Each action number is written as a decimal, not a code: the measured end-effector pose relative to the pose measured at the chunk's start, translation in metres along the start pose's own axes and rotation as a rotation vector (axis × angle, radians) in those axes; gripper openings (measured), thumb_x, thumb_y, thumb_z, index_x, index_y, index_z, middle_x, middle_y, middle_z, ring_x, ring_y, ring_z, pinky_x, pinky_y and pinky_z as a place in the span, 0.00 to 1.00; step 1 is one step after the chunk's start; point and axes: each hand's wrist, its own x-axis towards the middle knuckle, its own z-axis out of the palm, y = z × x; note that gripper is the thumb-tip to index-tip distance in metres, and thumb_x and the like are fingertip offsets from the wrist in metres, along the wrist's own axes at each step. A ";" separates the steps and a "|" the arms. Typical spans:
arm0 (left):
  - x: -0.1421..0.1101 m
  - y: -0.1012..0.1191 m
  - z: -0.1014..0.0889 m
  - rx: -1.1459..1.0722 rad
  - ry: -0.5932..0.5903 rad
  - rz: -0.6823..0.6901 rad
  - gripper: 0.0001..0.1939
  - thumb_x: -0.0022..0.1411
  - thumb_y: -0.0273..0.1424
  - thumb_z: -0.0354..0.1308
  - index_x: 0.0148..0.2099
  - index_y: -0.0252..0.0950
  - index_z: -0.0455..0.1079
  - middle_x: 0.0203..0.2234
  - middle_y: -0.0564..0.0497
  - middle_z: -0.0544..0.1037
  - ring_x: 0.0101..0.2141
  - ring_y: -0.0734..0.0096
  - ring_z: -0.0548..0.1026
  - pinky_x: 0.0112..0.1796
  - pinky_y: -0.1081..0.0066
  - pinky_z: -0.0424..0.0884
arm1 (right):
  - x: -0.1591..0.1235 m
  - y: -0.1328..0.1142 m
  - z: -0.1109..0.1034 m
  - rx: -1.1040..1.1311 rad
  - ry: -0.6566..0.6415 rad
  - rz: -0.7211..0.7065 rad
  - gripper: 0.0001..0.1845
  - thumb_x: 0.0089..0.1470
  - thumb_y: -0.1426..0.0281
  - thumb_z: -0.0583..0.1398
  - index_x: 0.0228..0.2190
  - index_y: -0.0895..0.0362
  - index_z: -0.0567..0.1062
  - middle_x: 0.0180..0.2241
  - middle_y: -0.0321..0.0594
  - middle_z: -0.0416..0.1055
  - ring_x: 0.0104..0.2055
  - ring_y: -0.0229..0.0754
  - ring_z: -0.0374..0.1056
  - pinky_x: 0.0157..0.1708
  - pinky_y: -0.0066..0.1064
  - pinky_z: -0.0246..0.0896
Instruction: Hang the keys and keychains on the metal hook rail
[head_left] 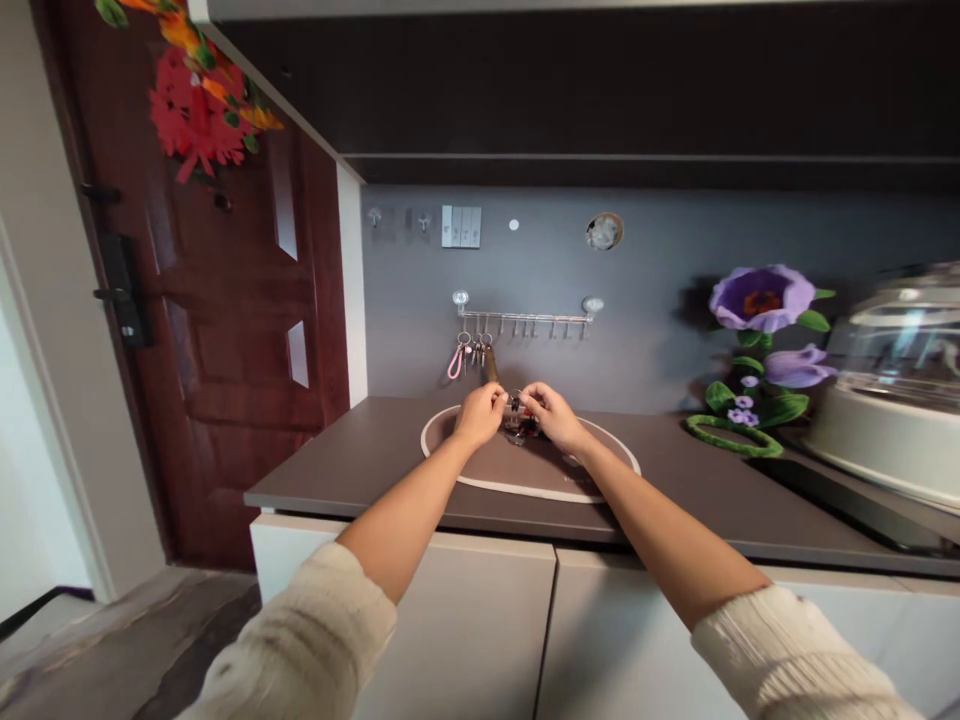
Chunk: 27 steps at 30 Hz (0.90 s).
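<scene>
Both hands meet around a bunch of keys (516,418) on a ring, raised over the brown oval mat (495,475) with a pale rim. The fingers of my left hand (482,412) are pinched at the ring's left side. From the right, my right hand (553,412) pinches the same bunch with thumb and forefinger. Dark and red bits show among the keys, too small to make out. Behind the hands, a metal hook rail (525,319) is fixed to the grey wall. Several keys (478,350) hang from its left hooks, with a pink loop (454,362) among them.
A dark counter (337,460) carries the mat. Purple felt flowers (761,300) with a green base, a black flat object (847,500) and a white appliance with a clear dome (900,400) stand right. A dark shelf (600,100) overhangs; a red-brown door (210,400) is left.
</scene>
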 end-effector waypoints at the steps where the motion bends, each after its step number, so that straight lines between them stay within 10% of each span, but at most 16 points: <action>1: 0.000 0.000 0.000 0.036 -0.005 -0.014 0.08 0.59 0.28 0.46 0.35 0.35 0.67 0.31 0.49 0.75 0.32 0.72 0.71 0.36 0.72 0.65 | 0.001 0.000 0.000 -0.015 0.016 -0.011 0.13 0.49 0.59 0.53 0.29 0.56 0.65 0.27 0.34 0.64 0.29 0.35 0.61 0.32 0.28 0.58; 27: -0.001 -0.003 0.001 0.445 -0.254 -0.386 0.13 0.56 0.23 0.47 0.39 0.34 0.72 0.37 0.38 0.76 0.40 0.59 0.74 0.38 0.66 0.68 | 0.124 -0.021 0.019 0.339 0.333 0.348 0.04 0.52 0.73 0.51 0.26 0.57 0.61 0.22 0.31 0.64 0.23 0.29 0.63 0.29 0.26 0.64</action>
